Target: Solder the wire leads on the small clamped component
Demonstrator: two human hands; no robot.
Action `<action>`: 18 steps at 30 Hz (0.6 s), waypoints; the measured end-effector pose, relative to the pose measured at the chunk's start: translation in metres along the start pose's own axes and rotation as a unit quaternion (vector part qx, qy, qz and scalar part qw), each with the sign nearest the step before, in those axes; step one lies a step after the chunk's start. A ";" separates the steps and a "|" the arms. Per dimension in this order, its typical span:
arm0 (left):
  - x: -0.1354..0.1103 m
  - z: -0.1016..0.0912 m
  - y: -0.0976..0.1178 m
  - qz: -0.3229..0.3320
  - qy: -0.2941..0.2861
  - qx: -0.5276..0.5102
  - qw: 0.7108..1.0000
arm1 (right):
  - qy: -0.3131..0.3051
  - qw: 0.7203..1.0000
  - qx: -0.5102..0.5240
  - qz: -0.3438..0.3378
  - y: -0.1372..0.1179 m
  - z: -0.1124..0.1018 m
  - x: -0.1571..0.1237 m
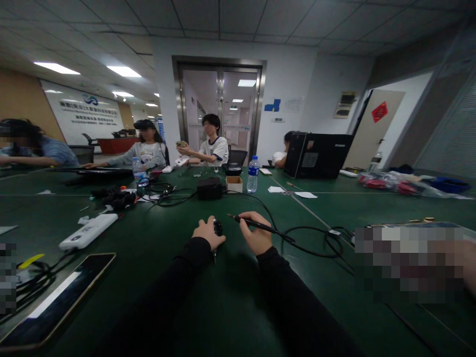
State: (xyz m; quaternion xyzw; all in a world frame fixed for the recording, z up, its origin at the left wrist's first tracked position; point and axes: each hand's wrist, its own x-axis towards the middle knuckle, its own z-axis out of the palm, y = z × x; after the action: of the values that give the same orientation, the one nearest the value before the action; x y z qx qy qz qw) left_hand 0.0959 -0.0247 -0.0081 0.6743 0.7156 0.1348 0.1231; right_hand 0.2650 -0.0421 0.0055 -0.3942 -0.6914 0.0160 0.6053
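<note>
My right hand grips a black soldering iron like a pen; its tip points left and its cord trails off to the right. Close by on the left, my left hand is closed around a small black part, with a thin metal piece showing below the fingers. What exactly this part is cannot be made out. A gap separates the iron's tip from the black part. Beyond my hands stand a black power box and a small open cardboard box.
A phone and a white power strip lie at left, near tangled black cables. A water bottle stands behind the cardboard box. Cord loops lie at right. Several people sit around the green table.
</note>
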 end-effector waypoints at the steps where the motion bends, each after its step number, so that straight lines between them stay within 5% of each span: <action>1: -0.004 0.001 0.005 0.003 -0.002 -0.005 1.000 | -0.001 1.000 0.002 0.003 0.001 0.000 0.000; 9: -0.023 0.001 0.016 0.013 -0.004 -0.083 0.996 | 0.000 1.000 -0.001 0.005 0.002 0.000 0.000; 18: 0.051 0.004 -0.014 -0.045 -0.057 -0.213 0.974 | 0.008 1.000 -0.003 0.005 0.002 -0.002 0.000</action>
State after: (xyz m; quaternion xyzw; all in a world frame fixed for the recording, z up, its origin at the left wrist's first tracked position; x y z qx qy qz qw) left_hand 0.0809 0.0250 -0.0166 0.6064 0.6915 0.2401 0.3106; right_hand 0.2675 -0.0415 0.0053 -0.3994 -0.6845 0.0137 0.6097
